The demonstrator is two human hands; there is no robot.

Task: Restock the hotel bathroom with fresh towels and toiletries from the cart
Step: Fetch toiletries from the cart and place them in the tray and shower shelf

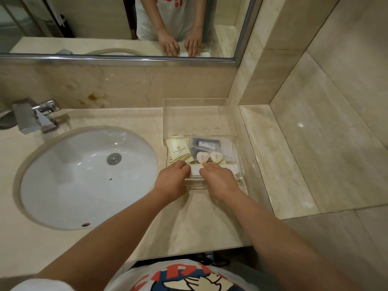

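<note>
Two hands [172, 179], one tray [236, 143], two heart-shaped soaps [202, 157], one cream sachet [180, 152], one clear pouch [206, 143].

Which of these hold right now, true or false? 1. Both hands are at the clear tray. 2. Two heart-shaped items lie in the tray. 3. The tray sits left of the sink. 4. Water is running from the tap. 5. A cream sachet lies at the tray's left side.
1. True: the left hand and right hand both reach over the near edge of the tray.
2. True: two hearts sit side by side.
3. False: the tray is right of the sink.
4. False: no water shows at the tap; the basin looks dry.
5. True: the sachet lies there.
</note>
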